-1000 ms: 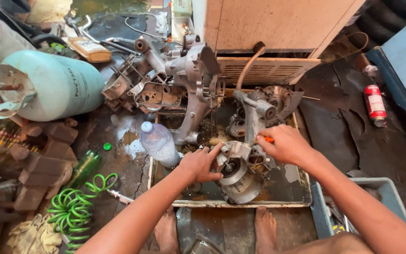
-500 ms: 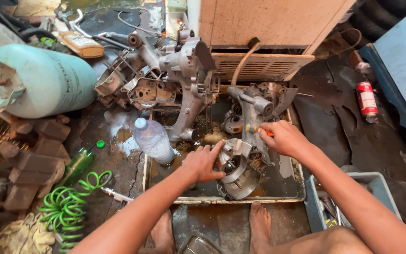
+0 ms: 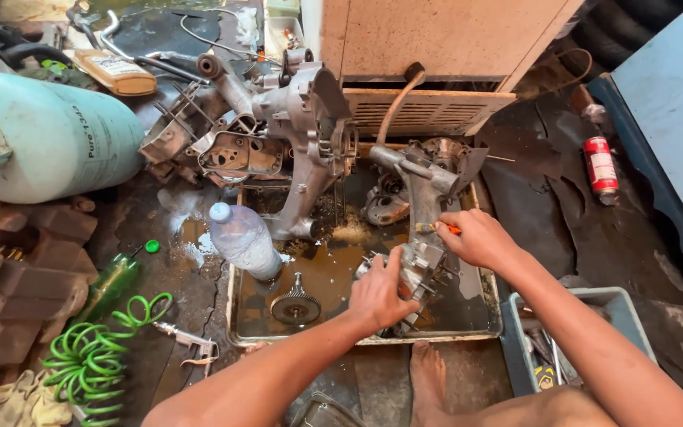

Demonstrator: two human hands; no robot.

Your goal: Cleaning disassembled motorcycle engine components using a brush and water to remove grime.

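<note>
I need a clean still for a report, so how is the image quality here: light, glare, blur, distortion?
Head view: soft, even daylight with no hard shadows; the left hand and right hand on the engine part look sharp, with no motion blur; faint sheen on the oily liquid in the metal tray; wide-angle lens bends the edges, visibly curving the gas cylinder.

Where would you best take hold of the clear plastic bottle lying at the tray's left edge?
Grip the plastic bottle around its wide middle, coming from above on the left: it lies tilted over the metal tray's rim, its capped end is narrow, and that side looks free.
</note>
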